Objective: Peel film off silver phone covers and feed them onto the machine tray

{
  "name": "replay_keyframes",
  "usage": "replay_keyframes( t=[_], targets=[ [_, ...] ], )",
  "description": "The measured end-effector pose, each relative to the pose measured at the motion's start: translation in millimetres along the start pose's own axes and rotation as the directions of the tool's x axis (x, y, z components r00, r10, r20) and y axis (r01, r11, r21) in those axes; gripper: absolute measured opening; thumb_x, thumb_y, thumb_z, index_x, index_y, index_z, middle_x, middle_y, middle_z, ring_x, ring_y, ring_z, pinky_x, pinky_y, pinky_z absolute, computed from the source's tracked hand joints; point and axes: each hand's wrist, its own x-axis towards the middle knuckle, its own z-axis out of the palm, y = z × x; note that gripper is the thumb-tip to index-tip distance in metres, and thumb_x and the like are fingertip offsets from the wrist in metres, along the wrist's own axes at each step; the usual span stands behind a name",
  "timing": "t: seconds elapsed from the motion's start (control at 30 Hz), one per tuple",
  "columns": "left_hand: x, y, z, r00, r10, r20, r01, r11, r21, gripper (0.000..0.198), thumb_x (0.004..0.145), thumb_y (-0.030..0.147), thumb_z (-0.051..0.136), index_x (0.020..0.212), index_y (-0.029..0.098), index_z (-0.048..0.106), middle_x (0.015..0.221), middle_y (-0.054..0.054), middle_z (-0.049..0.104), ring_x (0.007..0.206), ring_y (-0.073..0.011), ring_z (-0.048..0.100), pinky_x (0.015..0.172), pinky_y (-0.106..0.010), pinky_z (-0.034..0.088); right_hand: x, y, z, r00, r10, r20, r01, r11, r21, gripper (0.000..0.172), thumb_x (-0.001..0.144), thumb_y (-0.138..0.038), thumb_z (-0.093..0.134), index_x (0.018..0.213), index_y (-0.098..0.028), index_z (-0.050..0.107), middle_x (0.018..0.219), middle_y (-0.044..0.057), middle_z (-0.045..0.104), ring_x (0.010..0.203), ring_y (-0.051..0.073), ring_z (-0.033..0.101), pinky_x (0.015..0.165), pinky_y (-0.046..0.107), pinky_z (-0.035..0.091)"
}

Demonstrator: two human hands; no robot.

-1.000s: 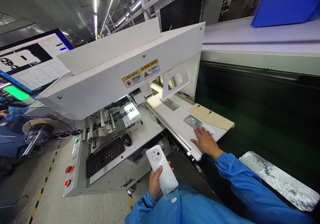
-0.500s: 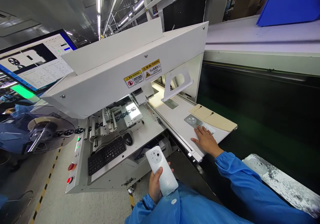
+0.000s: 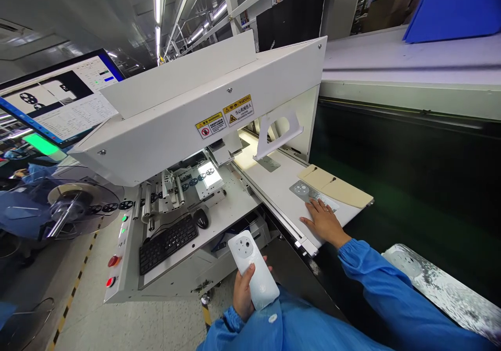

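Now my left hand [image 3: 243,291] clamps a white panel [image 3: 259,282], unplaced; right hand [image 3: 325,224], thumb apart, touches a grey panel [image 3: 304,190] laid near platform's [image 3: 285,198] end.

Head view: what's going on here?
A person's left hand holds a white phone-shaped piece. Their right hand lies spread over the near end of a grey panel on the machine's white platform, beside a beige plate. Another patterned panel lies to the right.
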Motion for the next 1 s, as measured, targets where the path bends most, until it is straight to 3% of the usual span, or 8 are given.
replay_keyframes(
  t=[0.27, 0.47, 0.57, 0.7, 0.8, 0.87, 1.0],
  targets=[
    [-2.6, -4.4, 5.5, 0.997, 0.044, -0.069, -0.046, 0.998, -0.03, 0.06, 0.063, 0.053, 0.086, 0.11, 0.018, 0.072, 0.107, -0.013, 0.074, 0.114, -0.0412, 0.065, 0.092, -0.049, 0.055, 0.8, -2.7, -4.4, 1.0, 0.008, -0.014, -0.008, 1.0, 0.014, 0.065, 0.099, -0.054, 0.04, 0.146, -0.009, 0.05, 0.157, 0.019, 0.038, 0.146, 0.041, 0.027, 0.119, 0.06, 0.028],
    [-1.6, -4.1, 2.3, 0.998, 0.026, -0.051, -0.028, 0.999, -0.035, 0.063, 0.063, 0.053, 0.087, 0.112, 0.016, 0.071, 0.109, -0.014, 0.074, 0.113, -0.0407, 0.065, 0.092, -0.047, 0.055, -8.2, -14.7, -11.6, 0.997, -0.029, -0.076, 0.033, 0.998, 0.052, 0.062, 0.099, -0.051, 0.04, 0.141, -0.008, 0.055, 0.154, 0.02, 0.041, 0.145, 0.04, 0.029, 0.118, 0.061, 0.028],
    [3.8, -6.8, -5.8, 1.0, -0.003, 0.002, 0.003, 0.999, -0.035, 0.068, 0.063, 0.056, 0.086, 0.116, 0.016, 0.069, 0.113, -0.014, 0.073, 0.112, -0.0392, 0.065, 0.093, -0.047, 0.054, -24.2, -34.7, -15.6, 0.98, -0.088, -0.179, 0.132, 0.959, 0.251, 0.061, 0.1, -0.056, 0.035, 0.13, -0.011, 0.064, 0.143, 0.019, 0.054, 0.136, 0.038, 0.045, 0.113, 0.057, 0.039],
    [11.2, -13.0, -12.2, 0.998, -0.016, 0.069, 0.024, 0.992, -0.121, 0.07, 0.065, 0.067, 0.078, 0.11, 0.014, 0.073, 0.114, -0.015, 0.073, 0.111, -0.038, 0.065, 0.098, -0.048, 0.05, -54.3, -79.5, -13.6, 0.958, -0.115, -0.263, 0.249, 0.789, 0.562, 0.06, 0.098, -0.067, 0.036, 0.11, -0.021, 0.072, 0.112, 0.014, 0.072, 0.106, 0.031, 0.067, 0.095, 0.05, 0.057],
    [13.7, -14.0, -10.6, 0.989, -0.062, 0.131, 0.076, 0.992, -0.104, 0.081, 0.053, 0.072, 0.078, 0.102, 0.007, 0.074, 0.109, -0.02, 0.073, 0.108, -0.0409, 0.066, 0.102, -0.052, 0.046, -74.9, -110.1, -9.9, 0.987, -0.038, -0.153, 0.141, 0.651, 0.746, 0.06, 0.088, -0.076, 0.046, 0.099, -0.024, 0.075, 0.1, 0.011, 0.075, 0.094, 0.031, 0.071, 0.086, 0.047, 0.061],
    [15.9, -12.0, -9.3, 0.983, -0.009, 0.183, 0.027, 0.995, -0.098, 0.082, 0.051, 0.072, 0.077, 0.098, 0.004, 0.074, 0.105, -0.023, 0.072, 0.107, -0.0433, 0.066, 0.105, -0.056, 0.042, -81.8, -121.7, -9.5, 0.997, -0.08, -0.009, 0.055, 0.589, 0.806, 0.057, 0.08, -0.076, 0.056, 0.097, -0.025, 0.077, 0.103, 0.01, 0.075, 0.096, 0.032, 0.071, 0.086, 0.044, 0.061],
    [21.5, -9.2, -11.1, 0.974, 0.11, 0.2, -0.086, 0.989, -0.123, 0.076, 0.054, 0.066, 0.076, 0.097, 0.003, 0.073, 0.099, -0.024, 0.072, 0.11, -0.0437, 0.065, 0.11, -0.058, 0.036, -78.8, -129.3, -7.4, 0.954, -0.184, 0.237, -0.112, 0.515, 0.85, 0.055, 0.073, -0.073, 0.063, 0.096, -0.026, 0.079, 0.102, 0.008, 0.076, 0.095, 0.031, 0.072, 0.087, 0.038, 0.061]
  ],
)
